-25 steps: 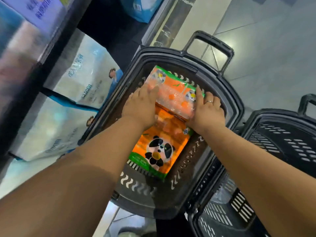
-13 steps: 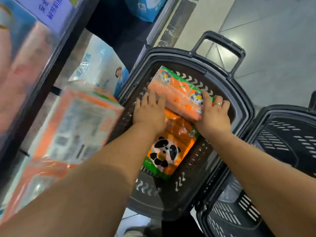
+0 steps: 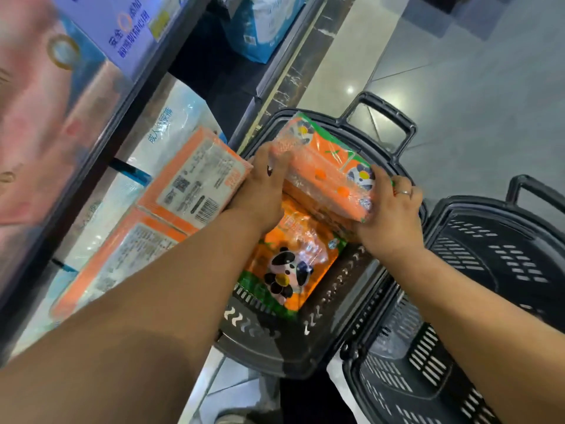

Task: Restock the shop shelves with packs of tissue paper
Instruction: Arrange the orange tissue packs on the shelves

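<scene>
My left hand (image 3: 263, 191) is curled round the near-left end of the orange tissue pack (image 3: 328, 174) and my right hand (image 3: 389, 221) grips its right end (both hands on the one pack). It is clear-wrapped, orange with a green edge and panda prints, and is tilted above the dark basket (image 3: 275, 356), its far end over the rim. Leftward, a dark shelf edge (image 3: 85, 191) runs diagonally, and below it two orange packs (image 3: 195, 185) lie label-up on the lower shelf, just beside my left hand. Open grey floor (image 3: 489, 102) lies beyond the basket handle. The basket holds a second panda pack (image 3: 287, 270) lying flat beneath the raised one. A second dark basket (image 3: 477, 203) sits right against it on the right, slotted bottom showing
</scene>
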The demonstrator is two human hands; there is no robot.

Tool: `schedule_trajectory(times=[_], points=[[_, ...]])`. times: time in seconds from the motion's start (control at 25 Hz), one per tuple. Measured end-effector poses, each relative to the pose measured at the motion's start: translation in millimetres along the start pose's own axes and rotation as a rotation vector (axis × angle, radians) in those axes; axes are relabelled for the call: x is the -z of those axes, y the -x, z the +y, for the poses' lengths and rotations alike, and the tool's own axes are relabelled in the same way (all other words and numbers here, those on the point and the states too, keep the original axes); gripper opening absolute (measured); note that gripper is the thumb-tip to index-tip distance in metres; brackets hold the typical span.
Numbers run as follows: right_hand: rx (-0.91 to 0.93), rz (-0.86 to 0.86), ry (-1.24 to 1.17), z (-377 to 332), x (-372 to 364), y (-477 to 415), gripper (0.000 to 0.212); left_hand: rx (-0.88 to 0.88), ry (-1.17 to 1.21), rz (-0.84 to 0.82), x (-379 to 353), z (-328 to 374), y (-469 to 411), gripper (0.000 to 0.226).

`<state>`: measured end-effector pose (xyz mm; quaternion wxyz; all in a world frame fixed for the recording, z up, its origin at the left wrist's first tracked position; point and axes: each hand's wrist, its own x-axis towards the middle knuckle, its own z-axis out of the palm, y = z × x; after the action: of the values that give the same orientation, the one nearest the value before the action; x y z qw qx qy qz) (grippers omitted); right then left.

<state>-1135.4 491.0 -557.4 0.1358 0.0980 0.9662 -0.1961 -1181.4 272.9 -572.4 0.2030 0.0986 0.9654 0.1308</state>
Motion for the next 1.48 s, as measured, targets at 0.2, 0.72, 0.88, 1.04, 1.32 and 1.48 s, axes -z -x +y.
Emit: schedule_trajectory(times=[0.2,0.72,0.88,1.04,1.32,1.48], points=[[0.064,-0.039,-0.039,0.1,55.4,35.8,0.099,0.009,0.34,0.014,43.8,17.0,31.6,0.092],[0.229,-0.135,-0.101,-42.6,223.0,115.6,0.107,-0.055,0.865,0.134,177.4,44.4,133.4,0.079],[0.303,-0.22,-0.112,-78.8,274.5,139.0,0.102,-0.072,1.084,0.073,213.1,29.2,181.7,0.092],[0.368,-0.297,-0.218,-120.3,309.4,158.4,0.097,-0.015,1.167,0.182,250.1,17.8,232.4,0.115],[0.489,-0.249,-0.493,-212.5,328.4,197.8,0.088,-0.007,1.281,0.439,323.1,-17.2,338.7,0.074],[0.498,-0.128,-0.726,-263.5,308.8,244.4,0.103,0.133,1.306,0.6,351.9,-46.2,413.0,0.07]])
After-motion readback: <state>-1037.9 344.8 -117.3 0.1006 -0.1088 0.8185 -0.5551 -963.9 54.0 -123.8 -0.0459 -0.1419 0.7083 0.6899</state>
